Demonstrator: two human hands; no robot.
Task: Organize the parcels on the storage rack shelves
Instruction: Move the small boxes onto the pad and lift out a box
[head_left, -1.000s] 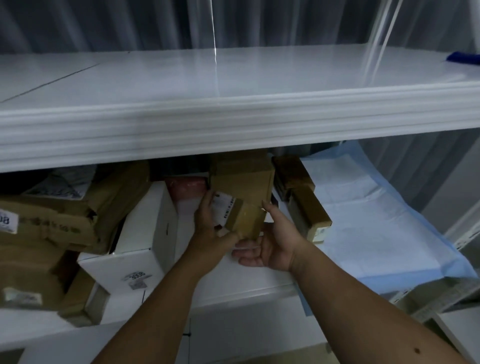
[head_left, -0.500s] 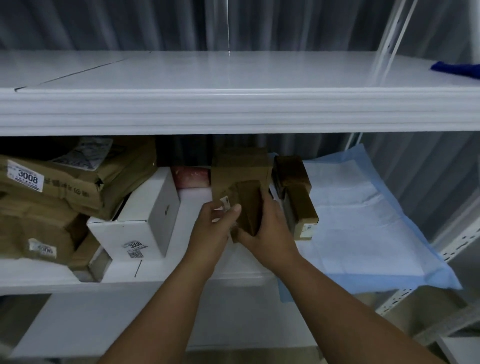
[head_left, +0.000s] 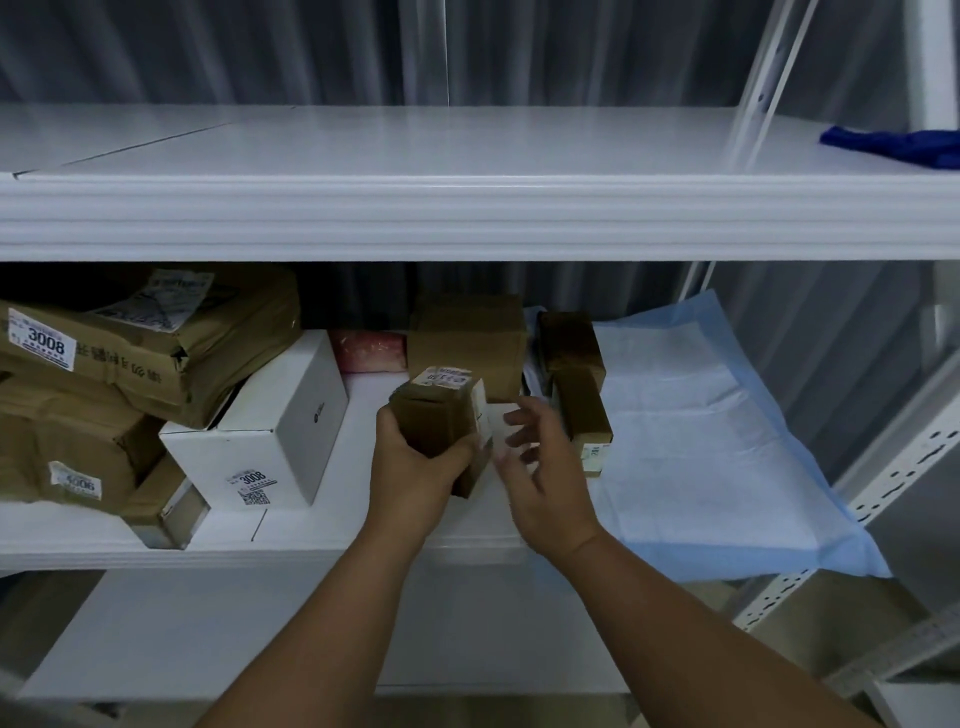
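My left hand (head_left: 413, 470) grips a small brown cardboard parcel (head_left: 441, 415) with a white label on top, held upright just above the middle shelf (head_left: 322, 540). Just to its right, my right hand (head_left: 545, 467) hovers with fingers spread, not touching the parcel. Behind them stands a larger brown box (head_left: 467, 343). A long narrow brown parcel (head_left: 574, 384) lies to the right of my right hand. A white box (head_left: 270, 436) labelled 3008 sits to the left, next to stacked brown parcels (head_left: 140, 343).
A light blue pad (head_left: 717, 431) covers the right part of the middle shelf. A pink packet (head_left: 369, 351) lies at the back. The top shelf (head_left: 467, 150) holds a dark blue cloth (head_left: 898, 145) at far right. White perforated rack uprights (head_left: 904, 467) stand on the right.
The small parcel, held in both hands before, has been turned upright with its label on top; my right hand has let go and opened. The view has dropped slightly.
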